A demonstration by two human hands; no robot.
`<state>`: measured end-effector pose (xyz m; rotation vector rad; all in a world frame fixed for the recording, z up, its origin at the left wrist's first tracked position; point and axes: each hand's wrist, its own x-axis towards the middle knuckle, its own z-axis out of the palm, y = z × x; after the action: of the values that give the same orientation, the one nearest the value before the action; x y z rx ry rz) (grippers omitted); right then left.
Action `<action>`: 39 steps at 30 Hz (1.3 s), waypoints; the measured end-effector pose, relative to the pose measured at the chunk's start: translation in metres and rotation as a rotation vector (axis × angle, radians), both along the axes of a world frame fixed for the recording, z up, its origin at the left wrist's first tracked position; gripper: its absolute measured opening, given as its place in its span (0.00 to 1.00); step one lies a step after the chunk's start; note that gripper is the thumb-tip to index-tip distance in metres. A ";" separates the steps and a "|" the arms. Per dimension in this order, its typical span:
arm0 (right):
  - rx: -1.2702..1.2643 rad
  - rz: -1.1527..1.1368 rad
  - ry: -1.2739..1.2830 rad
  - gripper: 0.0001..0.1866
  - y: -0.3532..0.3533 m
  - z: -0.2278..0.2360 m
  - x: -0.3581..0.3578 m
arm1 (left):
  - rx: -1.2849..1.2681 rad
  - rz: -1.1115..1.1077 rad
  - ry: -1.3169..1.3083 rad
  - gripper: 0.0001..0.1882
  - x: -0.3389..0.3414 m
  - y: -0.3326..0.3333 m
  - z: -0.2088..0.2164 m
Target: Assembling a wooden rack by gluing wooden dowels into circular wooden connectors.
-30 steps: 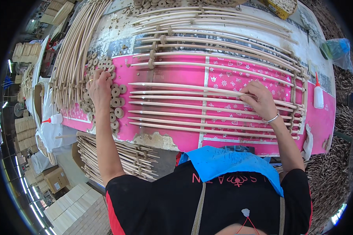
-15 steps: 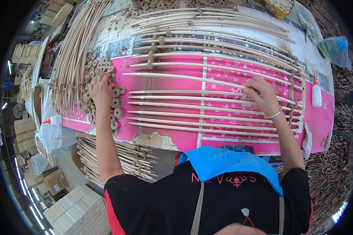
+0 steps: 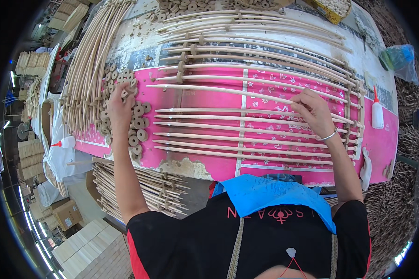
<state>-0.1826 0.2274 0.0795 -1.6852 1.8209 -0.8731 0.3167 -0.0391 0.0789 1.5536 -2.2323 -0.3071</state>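
My left hand [image 3: 120,106] is in a pile of small round wooden rings [image 3: 140,122] with holes through the middle. Its fingers are curled down among the rings; what they grip is hidden. My right hand [image 3: 313,112] pinches a long, thin wooden rod [image 3: 228,90] with a tapered end, raised towards its left. Several similar rods [image 3: 198,135] lie side by side on the pink sheet [image 3: 200,168], nearer to me. Farther off, other rods [image 3: 265,60] carry wooden rings near their left ends.
A bundle of rods [image 3: 86,69] lies left of the ring pile. White glue bottles with red tips stand at the right [image 3: 377,114] and lie at the left [image 3: 66,142]. A wooden rack [image 3: 360,121] runs along the rods' right ends. More rods [image 3: 139,188] are stacked below the table edge.
My left hand has shifted slightly among the rings, its fingers curling more. My right hand keeps hold of the rod, nearly in the same place.
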 end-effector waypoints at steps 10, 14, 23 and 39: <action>-0.030 0.051 0.046 0.07 -0.009 -0.002 -0.004 | 0.590 -0.048 0.854 0.26 -0.039 0.028 0.015; -0.072 0.050 0.044 0.07 -0.010 -0.006 -0.008 | 0.678 -0.071 0.962 0.29 -0.047 0.032 0.014; -0.096 0.005 -0.048 0.12 -0.017 -0.002 0.002 | 0.650 -0.069 0.907 0.43 -0.055 0.040 0.009; -0.172 0.006 0.086 0.08 -0.026 -0.004 0.012 | 0.627 -0.078 0.871 0.47 -0.060 0.039 -0.001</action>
<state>-0.1708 0.2009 0.0755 -1.8590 1.8405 -0.9932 0.2563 -0.0004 0.0783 1.2070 -1.5421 -1.4905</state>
